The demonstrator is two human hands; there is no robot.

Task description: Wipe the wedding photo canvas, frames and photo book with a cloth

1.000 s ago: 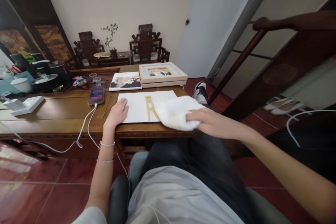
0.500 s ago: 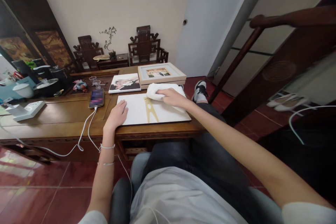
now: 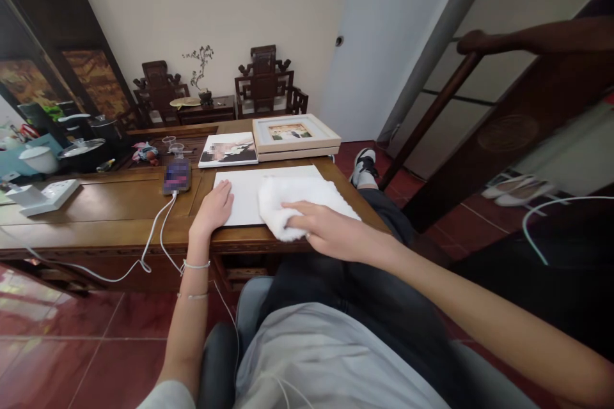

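Observation:
A flat white panel (image 3: 244, 198), which looks like the back of a picture frame, lies on the wooden table. My left hand (image 3: 217, 206) rests flat on its left edge, fingers stretched out. In my right hand (image 3: 326, 227) is a fluffy white cloth (image 3: 288, 195), spread over the middle and right of the panel and hanging past its front edge. The cloth covers the panel's yellow A-shaped stand, which cannot be seen now.
Behind the panel lie a photo print (image 3: 229, 150) and stacked pale wooden frames (image 3: 297, 136). To the left are a phone (image 3: 176, 177) with a white charging cable, a power strip (image 3: 52, 197) and tea ware. A wooden chair (image 3: 480, 45) stands at my right.
My right hand has pulled the cloth toward me, from the panel's far side down to its front edge. The yellow stand has become covered. My left hand has stayed in place.

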